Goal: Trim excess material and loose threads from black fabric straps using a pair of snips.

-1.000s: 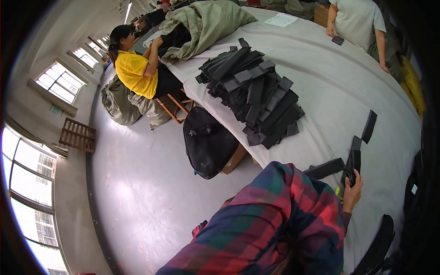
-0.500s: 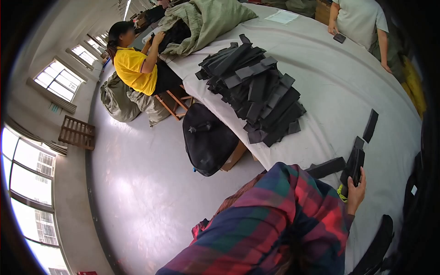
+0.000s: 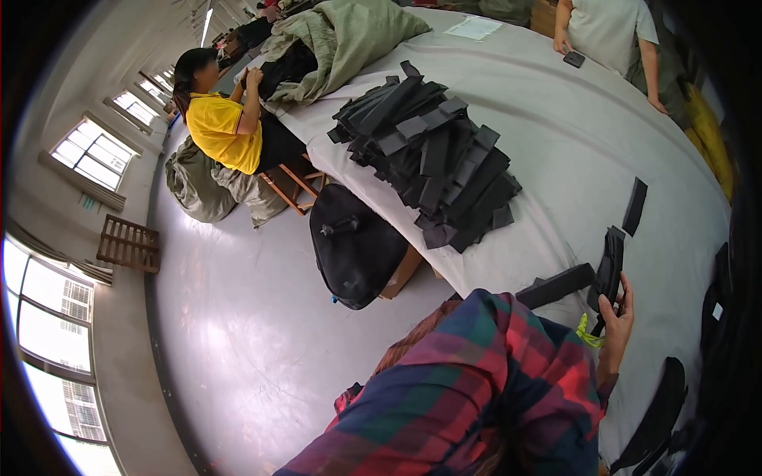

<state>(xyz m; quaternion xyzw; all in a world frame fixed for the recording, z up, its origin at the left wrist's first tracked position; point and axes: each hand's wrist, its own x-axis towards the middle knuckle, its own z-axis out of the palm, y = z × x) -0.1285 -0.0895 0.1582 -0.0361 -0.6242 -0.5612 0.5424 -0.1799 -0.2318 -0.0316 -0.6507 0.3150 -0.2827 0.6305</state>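
My right hand (image 3: pixel 616 328) reaches up over the pale tabletop, thumb on one side and curved fingers on the other. It closes around the near end of a small stack of black fabric strips (image 3: pixel 610 262). The plaid sleeve (image 3: pixel 468 365) of my bent left arm fills the lower middle and hides my left hand. Beside the sleeve and the right wrist lies a yellow-green band or cord (image 3: pixel 586 332), its kind unclear. Another thick black strip (image 3: pixel 557 285) lies slantwise left of the held stack. A single strip (image 3: pixel 635 206) rests beyond it.
A large heap of black strips (image 3: pixel 436 159) covers part of the white-covered table (image 3: pixel 556 143). A black-covered seat (image 3: pixel 353 246) stands at its left edge. Dark pieces (image 3: pixel 657 412) lie lower right. A co-worker in yellow (image 3: pixel 226 127) sits beyond; another person (image 3: pixel 611 36) stands across the table.
The whole view has shifted slightly. My right hand's fingers have moved on the stack of strips, and its near end has tilted. More of the yellow-green band shows.
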